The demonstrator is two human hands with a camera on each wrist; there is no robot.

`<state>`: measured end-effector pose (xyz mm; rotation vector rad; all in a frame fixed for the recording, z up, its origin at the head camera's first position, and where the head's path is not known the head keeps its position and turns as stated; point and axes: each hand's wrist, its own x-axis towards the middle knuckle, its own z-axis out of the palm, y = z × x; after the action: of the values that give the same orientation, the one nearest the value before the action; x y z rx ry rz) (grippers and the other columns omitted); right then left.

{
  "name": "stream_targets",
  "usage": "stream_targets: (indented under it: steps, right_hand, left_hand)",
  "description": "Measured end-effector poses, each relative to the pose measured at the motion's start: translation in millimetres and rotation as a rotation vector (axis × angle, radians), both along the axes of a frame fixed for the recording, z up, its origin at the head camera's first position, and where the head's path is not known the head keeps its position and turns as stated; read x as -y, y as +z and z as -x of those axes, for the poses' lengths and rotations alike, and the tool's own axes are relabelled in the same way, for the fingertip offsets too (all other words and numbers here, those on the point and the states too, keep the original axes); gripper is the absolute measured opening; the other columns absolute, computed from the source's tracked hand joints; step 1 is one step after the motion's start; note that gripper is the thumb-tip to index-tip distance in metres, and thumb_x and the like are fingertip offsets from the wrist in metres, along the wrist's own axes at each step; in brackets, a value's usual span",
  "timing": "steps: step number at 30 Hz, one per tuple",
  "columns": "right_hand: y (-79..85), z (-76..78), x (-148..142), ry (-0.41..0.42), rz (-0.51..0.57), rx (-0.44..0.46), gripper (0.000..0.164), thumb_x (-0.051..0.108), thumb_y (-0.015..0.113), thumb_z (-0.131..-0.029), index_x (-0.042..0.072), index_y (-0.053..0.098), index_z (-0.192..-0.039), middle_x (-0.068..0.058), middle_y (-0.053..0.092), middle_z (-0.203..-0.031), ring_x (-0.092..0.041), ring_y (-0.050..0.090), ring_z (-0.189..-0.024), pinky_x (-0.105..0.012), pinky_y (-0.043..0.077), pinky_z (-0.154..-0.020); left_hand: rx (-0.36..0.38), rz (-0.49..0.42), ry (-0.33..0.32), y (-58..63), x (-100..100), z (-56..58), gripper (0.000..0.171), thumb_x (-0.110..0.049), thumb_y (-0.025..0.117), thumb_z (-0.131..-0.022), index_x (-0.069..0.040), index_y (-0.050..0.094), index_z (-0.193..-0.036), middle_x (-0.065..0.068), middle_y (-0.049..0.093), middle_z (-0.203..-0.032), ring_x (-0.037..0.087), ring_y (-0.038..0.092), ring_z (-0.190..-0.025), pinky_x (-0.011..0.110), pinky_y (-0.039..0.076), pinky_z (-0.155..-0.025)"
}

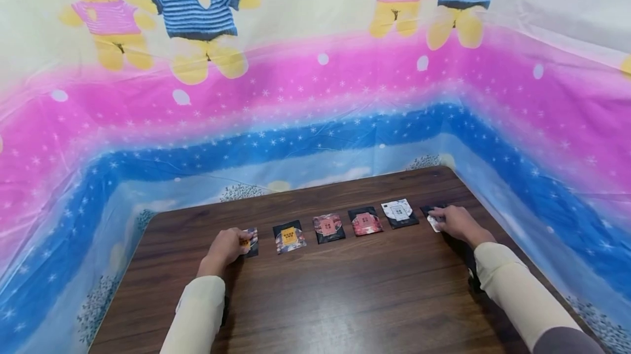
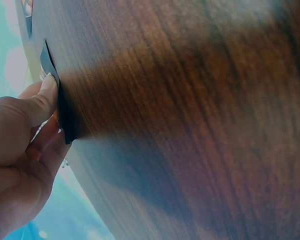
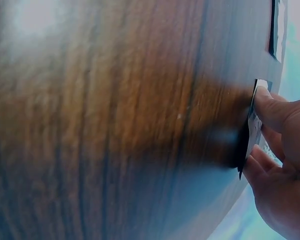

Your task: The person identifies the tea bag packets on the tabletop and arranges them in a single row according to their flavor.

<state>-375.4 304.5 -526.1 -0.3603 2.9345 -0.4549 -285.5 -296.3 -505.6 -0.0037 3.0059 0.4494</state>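
A row of small flat square packets lies across the far part of the wooden table. My left hand (image 1: 223, 248) is at the row's left end, where its thumb and fingers grip a black packet with an orange label (image 1: 253, 243). In the left wrist view the thumb presses on the edge of this packet (image 2: 64, 112). At the right end, my right hand (image 1: 462, 225) holds a black-and-white packet (image 1: 434, 222) by its sides. The right wrist view has the thumb at one end of that packet (image 3: 252, 130) and fingers at the other. Both hands partly cover their packets.
Between the hands lie an orange-labelled packet (image 1: 289, 237), two red-and-black packets (image 1: 328, 227) and a white packet (image 1: 399, 212). The brown wooden table (image 1: 320, 299) meets a hanging cloth (image 1: 305, 135) printed with bears along its far and side edges.
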Motion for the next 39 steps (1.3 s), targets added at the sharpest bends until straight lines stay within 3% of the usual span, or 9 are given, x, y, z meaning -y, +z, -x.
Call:
stream_targets:
  steps: [29, 39]
  right_hand:
    - [1.3, 26.5, 29, -0.091, 0.015, 0.082, 0.048, 0.013, 0.061, -0.102, 0.007, 0.052, -0.149, -0.025, 0.037, -0.159, -0.055, 0.028, -0.146, -0.064, 0.033, -0.115]
    - [1.9, 28.8, 31, -0.089, 0.012, 0.067, 0.047, 0.012, 0.057, -0.104, 0.007, 0.051, -0.15, -0.025, 0.038, -0.159, -0.054, 0.03, -0.145, -0.063, 0.034, -0.115]
  left_hand:
    - [0.021, -0.026, 0.048, -1.4, -2, -1.6, 0.043, -0.008, 0.075, -0.091, -0.013, 0.068, -0.133, 0.025, 0.062, -0.137, 0.044, 0.059, -0.123, 0.06, 0.047, -0.106]
    - [0.001, -0.01, 0.01, 1.7, -1, -2.6, 0.039, -0.01, 0.074, -0.092, -0.012, 0.07, -0.131, 0.023, 0.065, -0.132, 0.042, 0.062, -0.119, 0.058, 0.05, -0.103]
